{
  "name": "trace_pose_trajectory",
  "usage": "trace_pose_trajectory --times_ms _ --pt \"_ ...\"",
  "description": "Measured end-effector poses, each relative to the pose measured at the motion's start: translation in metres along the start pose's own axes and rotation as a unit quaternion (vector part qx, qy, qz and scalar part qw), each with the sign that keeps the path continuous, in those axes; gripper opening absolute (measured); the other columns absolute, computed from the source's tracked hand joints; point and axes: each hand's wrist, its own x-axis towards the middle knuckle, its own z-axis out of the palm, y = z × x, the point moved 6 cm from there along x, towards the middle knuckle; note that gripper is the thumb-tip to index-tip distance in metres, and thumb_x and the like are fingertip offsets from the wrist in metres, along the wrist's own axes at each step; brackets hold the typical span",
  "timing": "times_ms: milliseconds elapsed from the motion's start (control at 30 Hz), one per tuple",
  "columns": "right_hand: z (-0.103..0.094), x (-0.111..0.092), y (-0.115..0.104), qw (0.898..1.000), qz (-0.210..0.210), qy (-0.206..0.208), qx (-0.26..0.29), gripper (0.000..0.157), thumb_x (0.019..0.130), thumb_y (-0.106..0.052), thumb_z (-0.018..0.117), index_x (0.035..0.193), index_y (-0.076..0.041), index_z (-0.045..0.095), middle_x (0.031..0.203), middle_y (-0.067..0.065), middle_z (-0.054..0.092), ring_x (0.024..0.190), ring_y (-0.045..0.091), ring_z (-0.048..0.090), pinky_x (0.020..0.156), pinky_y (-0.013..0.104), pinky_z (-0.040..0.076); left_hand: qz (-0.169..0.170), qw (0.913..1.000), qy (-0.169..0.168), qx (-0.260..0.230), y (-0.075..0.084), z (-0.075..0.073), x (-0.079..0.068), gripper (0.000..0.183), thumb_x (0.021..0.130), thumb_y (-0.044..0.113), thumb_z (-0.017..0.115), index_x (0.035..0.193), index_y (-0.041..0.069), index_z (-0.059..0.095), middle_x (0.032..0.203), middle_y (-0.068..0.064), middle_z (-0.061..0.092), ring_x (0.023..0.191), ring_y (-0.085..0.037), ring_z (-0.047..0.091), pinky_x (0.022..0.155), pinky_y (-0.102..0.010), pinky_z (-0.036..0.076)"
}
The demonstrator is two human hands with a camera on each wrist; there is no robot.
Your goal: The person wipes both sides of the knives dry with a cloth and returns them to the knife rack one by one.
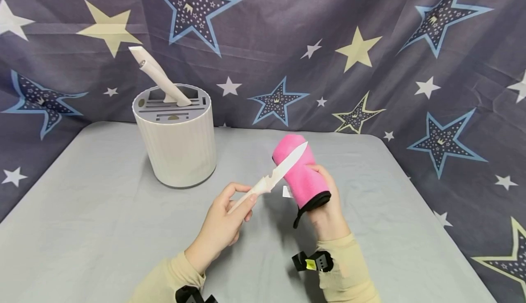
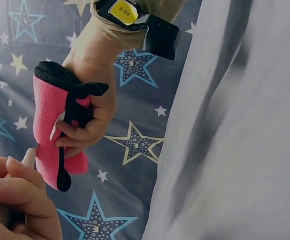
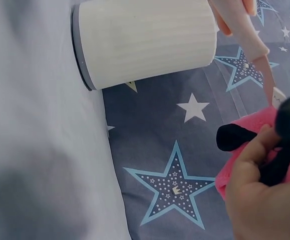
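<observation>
A pale knife [image 1: 283,168] slants up to the right, its handle pinched between the thumb and fingers of my left hand [image 1: 223,220]. Its blade lies across the front of a pink cloth [image 1: 306,182] with black edging, in the head view; whether the two touch I cannot tell. My right hand [image 1: 330,202] grips this folded or rolled cloth from behind. In the left wrist view the fingers of the right hand [image 2: 92,117] curl round the cloth [image 2: 49,120]. The right wrist view shows the knife [image 3: 265,75] with its blade beside the cloth [image 3: 257,120].
A ribbed white knife block [image 1: 178,147] stands at the back left of the grey-covered table [image 1: 102,230]. Pale-handled tools [image 1: 162,81] stick up from its slotted top. Behind the table hangs a dark curtain [image 1: 246,42] with stars.
</observation>
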Motion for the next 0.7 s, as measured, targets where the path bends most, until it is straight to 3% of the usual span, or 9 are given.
trace_pose_trajectory --times_ms 267,700 --pt "-0.001 -0.001 -0.008 1.000 -0.014 -0.003 0.007 0.030 0.098 -0.012 0.035 0.081 -0.015 0.059 0.078 -0.004 0.051 0.064 0.009 0.052 0.064 0.019 0.047 -0.002 0.9999 0.006 0.013 -0.002 -0.001 -0.001 0.020 0.098 0.016 0.060 0.117 0.011 0.057 0.064 -0.002 0.051 0.032 -0.006 0.026 0.032 -0.020 0.024" --pt "-0.006 0.000 -0.017 1.000 -0.009 -0.005 0.009 0.023 0.098 -0.012 0.032 0.088 -0.014 0.053 0.077 -0.004 0.052 0.062 0.010 0.052 0.061 0.021 0.046 -0.001 0.9998 0.005 0.020 -0.003 0.000 -0.002 0.019 0.098 0.017 0.061 0.116 0.013 0.057 0.065 -0.001 0.051 0.032 -0.006 0.027 0.032 -0.020 0.025"
